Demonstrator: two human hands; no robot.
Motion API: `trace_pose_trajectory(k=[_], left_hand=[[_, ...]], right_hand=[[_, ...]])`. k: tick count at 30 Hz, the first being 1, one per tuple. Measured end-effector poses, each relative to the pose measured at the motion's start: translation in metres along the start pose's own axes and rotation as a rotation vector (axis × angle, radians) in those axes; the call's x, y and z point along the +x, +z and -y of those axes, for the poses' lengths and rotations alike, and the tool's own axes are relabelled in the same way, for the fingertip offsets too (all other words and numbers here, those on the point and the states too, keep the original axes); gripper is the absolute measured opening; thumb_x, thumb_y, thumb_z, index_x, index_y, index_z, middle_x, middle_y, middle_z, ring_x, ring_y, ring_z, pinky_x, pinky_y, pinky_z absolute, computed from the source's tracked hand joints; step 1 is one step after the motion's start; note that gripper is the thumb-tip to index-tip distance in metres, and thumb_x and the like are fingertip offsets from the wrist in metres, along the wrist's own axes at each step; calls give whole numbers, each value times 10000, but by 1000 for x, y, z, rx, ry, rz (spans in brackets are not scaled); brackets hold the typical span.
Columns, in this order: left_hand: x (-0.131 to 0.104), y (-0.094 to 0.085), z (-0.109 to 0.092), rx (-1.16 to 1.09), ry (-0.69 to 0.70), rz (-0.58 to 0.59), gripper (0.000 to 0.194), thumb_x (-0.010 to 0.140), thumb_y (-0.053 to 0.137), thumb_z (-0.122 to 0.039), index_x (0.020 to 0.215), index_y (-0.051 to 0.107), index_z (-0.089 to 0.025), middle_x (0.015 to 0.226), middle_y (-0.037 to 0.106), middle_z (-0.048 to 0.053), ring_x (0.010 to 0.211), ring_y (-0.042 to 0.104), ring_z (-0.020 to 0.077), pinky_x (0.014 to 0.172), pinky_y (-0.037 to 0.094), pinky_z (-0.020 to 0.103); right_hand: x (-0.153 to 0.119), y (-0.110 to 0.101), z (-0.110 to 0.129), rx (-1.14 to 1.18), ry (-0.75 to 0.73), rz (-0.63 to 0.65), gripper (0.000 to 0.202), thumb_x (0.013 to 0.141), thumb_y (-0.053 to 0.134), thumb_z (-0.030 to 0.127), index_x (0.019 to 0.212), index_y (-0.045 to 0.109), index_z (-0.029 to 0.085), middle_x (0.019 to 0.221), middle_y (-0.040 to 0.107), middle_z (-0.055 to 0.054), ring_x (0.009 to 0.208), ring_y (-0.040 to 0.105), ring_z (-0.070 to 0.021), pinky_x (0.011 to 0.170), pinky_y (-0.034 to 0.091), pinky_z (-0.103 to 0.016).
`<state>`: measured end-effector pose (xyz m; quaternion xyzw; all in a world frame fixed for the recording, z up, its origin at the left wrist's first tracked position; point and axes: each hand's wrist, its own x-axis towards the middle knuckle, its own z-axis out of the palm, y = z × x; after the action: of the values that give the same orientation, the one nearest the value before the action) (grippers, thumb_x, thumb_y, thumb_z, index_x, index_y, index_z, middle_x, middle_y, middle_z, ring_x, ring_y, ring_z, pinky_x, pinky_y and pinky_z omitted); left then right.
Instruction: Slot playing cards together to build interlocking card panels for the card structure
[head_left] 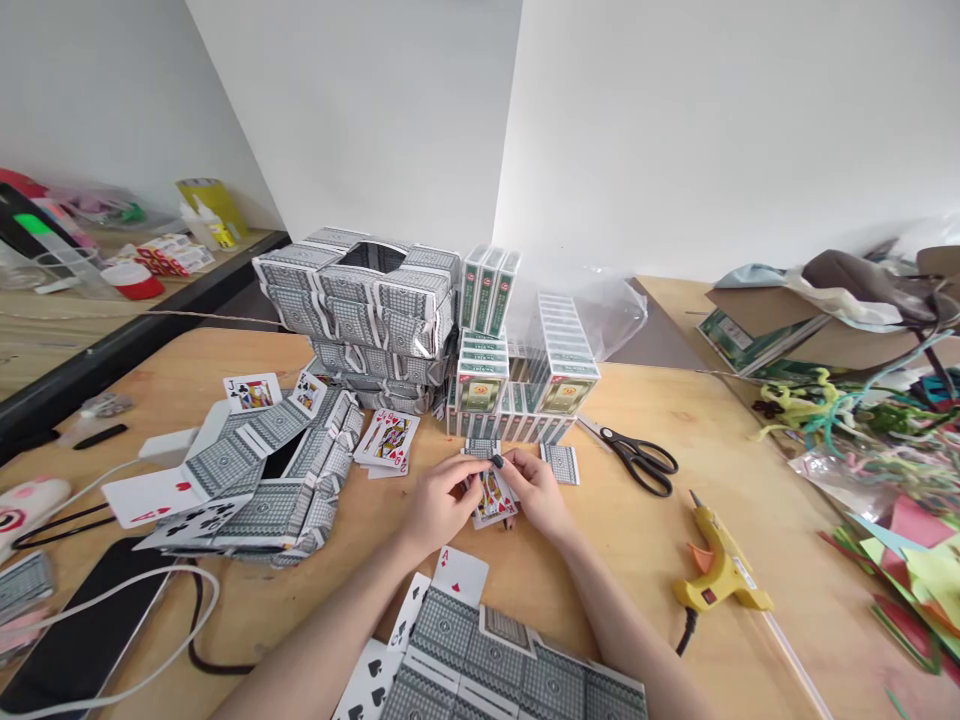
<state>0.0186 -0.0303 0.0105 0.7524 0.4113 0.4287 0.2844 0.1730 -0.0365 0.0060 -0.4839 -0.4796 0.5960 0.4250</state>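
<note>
While left hand (442, 508) and right hand (538, 490), both nearly closed, pinched playing cards (493, 503) at frame centre, uneven pressure risked crooked crease; left forearm (341, 615), if dragged, could have shifted card panel (487, 660), bottom centre.

Toward the desk's (750, 480) left edge: black J on a jack (251, 392), upside-down red A plus heart on the left ace (150, 500). Toward the near edge, red A on the near ace (461, 577), spade signs on a spade card (371, 685). Print on the boxes (566, 390) by the far edge too small to read; held card's (493, 497) corner sign unclear.
</note>
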Motion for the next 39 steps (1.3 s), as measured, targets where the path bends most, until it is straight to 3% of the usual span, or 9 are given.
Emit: trace_pose_trajectory(k=[5, 9, 14, 20, 23, 28, 39], left_hand=[[-1, -2, -2, -96, -75, 10, 259, 760, 480, -146, 976, 617, -189, 974, 646, 50, 907, 592, 150, 815, 483, 276], [-3, -4, 0, -324, -202, 32, 339, 766, 481, -179, 1100, 541, -177, 1051, 616, 65, 909, 595, 158, 782, 496, 270], [-4, -5, 0, -512, -291, 48, 312, 766, 482, -213, 1066, 547, -156, 1015, 621, 73, 835, 603, 159, 702, 502, 256], [1, -4, -4, -333, -370, -10, 243, 721, 538, -262, 927, 593, -147, 772, 641, 28, 645, 577, 121, 566, 460, 206], [2, -3, -4, -231, -391, -28, 206, 712, 537, -269, 853, 619, -143, 663, 619, 6, 539, 525, 92, 494, 416, 184], [1, -4, -4, -228, -385, 29, 184, 703, 532, -251, 797, 635, -131, 596, 598, 1, 501, 496, 82, 463, 386, 174], [2, -1, 1, -185, -405, 26, 244, 660, 469, -193, 814, 650, -138, 602, 610, -6, 462, 476, 68, 435, 357, 166]], right_hand=[[0, -1, 1, 84, 22, 30, 289, 744, 522, 475, 737, 468, 191, 498, 529, 49, 315, 470, -103, 269, 374, -212], [1, -2, 0, 172, 22, 33, 283, 740, 536, 461, 747, 474, 185, 519, 523, 44, 343, 460, -96, 296, 376, -209], [2, -1, -1, 154, -51, -17, 304, 726, 549, 475, 764, 474, 183, 564, 511, 33, 414, 467, -100, 356, 400, -216], [2, 3, -6, 29, -200, -77, 246, 754, 533, 433, 772, 472, 195, 629, 512, 21, 528, 480, -107, 476, 399, -220], [2, 3, -9, -18, -233, -57, 214, 772, 516, 402, 834, 451, 208, 591, 480, 37, 495, 440, -102, 459, 359, -215], [1, 2, -11, -202, -262, -62, 152, 789, 494, 344, 818, 457, 200, 497, 348, 74, 415, 309, -83, 401, 250, -203], [-1, 4, -9, -332, -255, -121, 121, 794, 456, 315, 789, 432, 197, 544, 415, 48, 449, 362, -100, 427, 294, -216]])
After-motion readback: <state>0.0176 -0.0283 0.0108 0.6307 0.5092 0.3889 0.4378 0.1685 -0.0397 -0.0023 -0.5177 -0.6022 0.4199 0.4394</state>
